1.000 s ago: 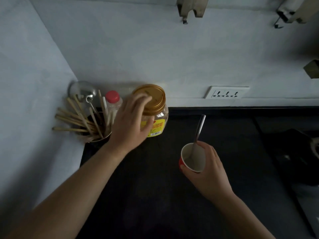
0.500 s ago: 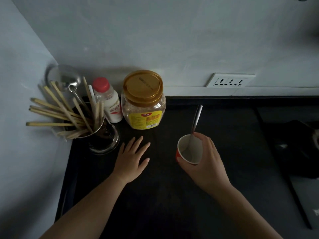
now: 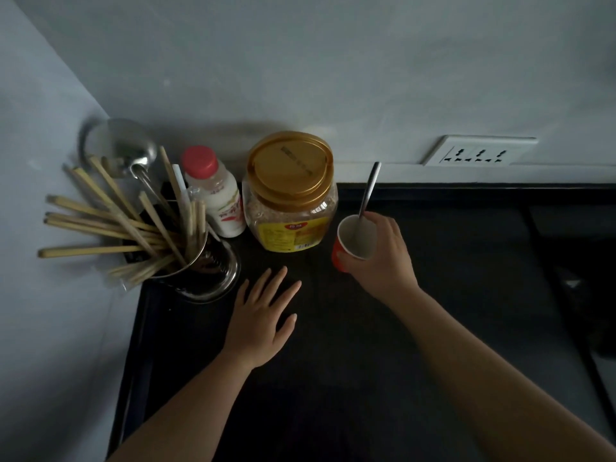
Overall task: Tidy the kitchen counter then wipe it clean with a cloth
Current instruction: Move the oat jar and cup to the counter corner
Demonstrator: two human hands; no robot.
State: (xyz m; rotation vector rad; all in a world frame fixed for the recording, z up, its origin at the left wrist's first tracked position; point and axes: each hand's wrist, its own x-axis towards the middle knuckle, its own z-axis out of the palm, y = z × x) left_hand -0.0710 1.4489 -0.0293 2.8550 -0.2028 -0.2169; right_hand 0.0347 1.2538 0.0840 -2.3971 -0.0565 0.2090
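Observation:
My right hand (image 3: pixel 383 258) grips a red paper cup (image 3: pixel 354 241) with a white inside, just right of a clear jar with a gold lid (image 3: pixel 290 191). A metal spoon (image 3: pixel 368 191) stands in the cup, handle leaning toward the wall. My left hand (image 3: pixel 263 316) rests flat on the black counter (image 3: pixel 333 378), fingers spread, holding nothing, in front of the jar. Left of the jar stands a small white bottle with a red cap (image 3: pixel 213 191). No cloth is in view.
In the left corner a glass holder (image 3: pixel 206 278) is full of wooden chopsticks (image 3: pixel 110 221) and a steel ladle (image 3: pixel 123 148). A wall socket (image 3: pixel 480 151) sits above the counter's back edge. Dark shapes, too dim to tell, lie at the far right.
My left hand let go of the jar lid and came down flat onto the counter. My right hand carried the cup with the spoon left, close beside the jar.

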